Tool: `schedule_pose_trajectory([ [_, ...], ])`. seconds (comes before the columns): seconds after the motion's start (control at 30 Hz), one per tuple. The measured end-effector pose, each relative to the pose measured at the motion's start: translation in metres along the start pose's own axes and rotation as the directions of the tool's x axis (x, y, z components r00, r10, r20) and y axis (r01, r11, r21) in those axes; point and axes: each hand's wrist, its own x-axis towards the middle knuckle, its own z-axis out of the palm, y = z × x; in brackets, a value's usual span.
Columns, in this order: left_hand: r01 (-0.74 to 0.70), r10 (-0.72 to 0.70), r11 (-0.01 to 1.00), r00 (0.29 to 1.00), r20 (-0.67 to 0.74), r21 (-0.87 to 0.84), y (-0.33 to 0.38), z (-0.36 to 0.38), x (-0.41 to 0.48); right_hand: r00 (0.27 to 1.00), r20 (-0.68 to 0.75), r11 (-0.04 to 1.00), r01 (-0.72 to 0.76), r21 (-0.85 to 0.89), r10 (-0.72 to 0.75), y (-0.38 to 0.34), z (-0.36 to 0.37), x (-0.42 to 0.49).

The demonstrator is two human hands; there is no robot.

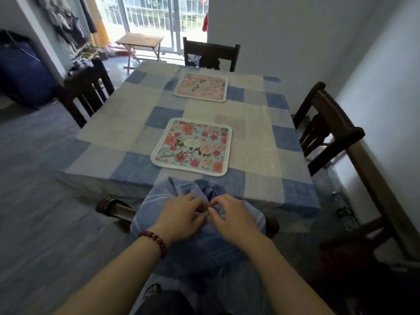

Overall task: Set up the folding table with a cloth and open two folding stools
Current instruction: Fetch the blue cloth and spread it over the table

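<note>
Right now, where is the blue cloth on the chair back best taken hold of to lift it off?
At the bunched folds on top, from above on the near side: the blue cloth hangs over the chair back, and left hand and right hand pinch there.

A square-checked cotton tablecloth [127,164] covers the counter in patches of mid blue, pale blue and cream. On it, the nearer square fabric mat [192,147] shows pink and red roses with green leaves on a light blue ground, edged in white. The farther square fabric mat [201,87] is pale pink with faint darker sprigs and is also white-edged. The bunched blue cloth [200,244] carries thin, lighter stripes. The slatted wooden chair [336,123] is very dark brown. A round-beaded bracelet [156,242] is deep red. The small folding wooden table [139,39] by the window is light tan. The floor [34,201] reads grey-blue, and the plain wall [295,42] is pale grey-white.
</note>
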Motion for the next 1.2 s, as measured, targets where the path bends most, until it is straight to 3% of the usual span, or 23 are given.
schedule_pose_trajectory([
  [0.1, 0.051, -0.045, 0.991, 0.998, -0.052, 0.124, -0.012, 0.024, -0.007, 0.995, -0.090, 0.951, 0.014, -0.308, -0.044, 0.019, 0.025, -0.008],
  [0.17, 0.058, -0.046, 0.988, 0.995, -0.088, 0.142, -0.010, 0.027, -0.009, 0.991, -0.107, 0.915, 0.028, -0.403, -0.077, 0.019, 0.029, -0.013],
  [0.47, 0.043, -0.029, 0.983, 0.996, -0.080, 0.180, -0.007, 0.028, -0.011, 0.991, -0.036, 0.917, 0.102, -0.385, -0.125, 0.027, 0.026, -0.016],
  [0.7, -0.142, 0.121, 0.980, 0.981, 0.150, 0.137, -0.023, 0.015, -0.007, 0.969, 0.104, 0.887, 0.248, -0.389, -0.225, 0.032, 0.020, -0.011],
  [0.83, -0.132, 0.126, 0.970, 0.991, 0.042, 0.202, -0.018, 0.021, -0.011, 0.962, 0.068, 0.887, 0.269, -0.374, -0.263, 0.031, 0.022, -0.015],
  [0.97, -0.015, 0.026, 0.979, 0.998, -0.052, 0.204, -0.010, 0.022, -0.008, 0.960, -0.082, 0.896, 0.218, -0.386, -0.269, 0.032, 0.028, -0.012],
  [1.2, 0.015, -0.008, 0.997, 0.995, -0.102, 0.070, -0.005, 0.022, -0.002, 0.959, -0.263, 0.958, 0.029, -0.287, -0.107, 0.019, 0.032, -0.007],
])
